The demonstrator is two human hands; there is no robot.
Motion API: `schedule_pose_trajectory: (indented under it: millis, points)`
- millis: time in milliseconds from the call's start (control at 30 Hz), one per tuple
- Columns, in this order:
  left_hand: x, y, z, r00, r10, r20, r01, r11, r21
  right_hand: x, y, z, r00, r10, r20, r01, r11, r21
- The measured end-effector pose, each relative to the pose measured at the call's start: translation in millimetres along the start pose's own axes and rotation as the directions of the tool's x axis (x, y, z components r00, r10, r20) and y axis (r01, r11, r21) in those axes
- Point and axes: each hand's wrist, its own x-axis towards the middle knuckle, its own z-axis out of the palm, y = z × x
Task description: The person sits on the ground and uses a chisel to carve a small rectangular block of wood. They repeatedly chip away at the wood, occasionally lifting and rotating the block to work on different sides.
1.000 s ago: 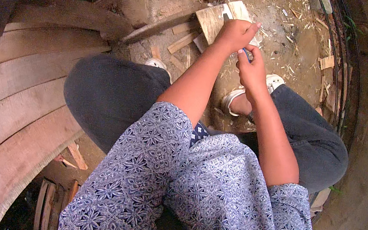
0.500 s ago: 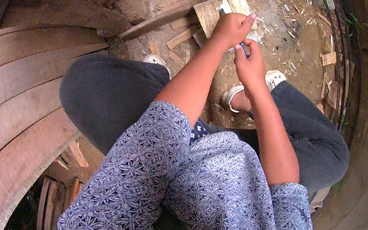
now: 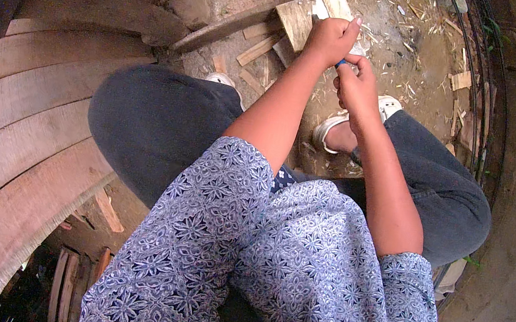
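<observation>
Planks (image 3: 15, 141) fill nine o'clock, and a dirt floor (image 3: 383, 66) opens out at twelve and one. On that floor, toward twelve, lies a wooden board (image 3: 295, 18), with a paler wood piece (image 3: 334, 3) at its one o'clock end. Over the board's four o'clock side, the left hand (image 3: 328, 40) is folded into a fist, thumb out toward one. The right hand (image 3: 359, 89) sits between four and five o'clock from it, fingers curled in. Between them, the blue end of a slim tool (image 3: 340, 63) shows. Both grips look closed on that tool, the left around its middle, the right on the blue end.

To work it well, I would hold the left fist firm, steer with the right fingers close behind, and line the tool up along one axis. The white shoe (image 3: 331, 132) at about two o'clock deserves room, as does the left thumb, should the far end prove sharp.

The left fist hides most of the tool, so its kind and length cannot be told, nor whether its far end touches the board. The right fingertips are partly turned from view. Whatever lies under the fists is covered, and the pale shavings (image 3: 408, 46) are too small to tell apart.
</observation>
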Motion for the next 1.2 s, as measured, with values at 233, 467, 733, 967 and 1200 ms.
schedule_pose_trajectory:
  millis: [233,467,733,967,1200]
  points:
    - [3.9,-4.7,-6.6,1.000,0.005,0.009,-0.005,0.999,0.045,9.3,16.7,9.0,0.982,-0.176,-0.074,0.160,0.969,-0.186]
    - [34.7,-22.8,-22.0,0.999,0.046,0.018,-0.046,0.997,0.057,22.2,7.8,26.0,0.964,-0.255,-0.082,0.229,0.944,-0.239]
    - [9.5,-0.7,1.4,0.998,0.064,0.013,-0.064,0.995,0.073,16.6,28.8,3.0,0.969,-0.227,-0.099,0.207,0.961,-0.182]
    - [-2.7,1.9,14.5,0.998,0.056,-0.011,-0.055,0.998,0.032,7.1,30.1,-12.0,0.969,-0.242,-0.054,0.231,0.961,-0.153]
    - [28.0,-11.3,0.1,0.998,0.043,-0.046,-0.045,0.998,-0.044,33.0,11.2,5.9,0.951,-0.304,-0.062,0.284,0.933,-0.219]
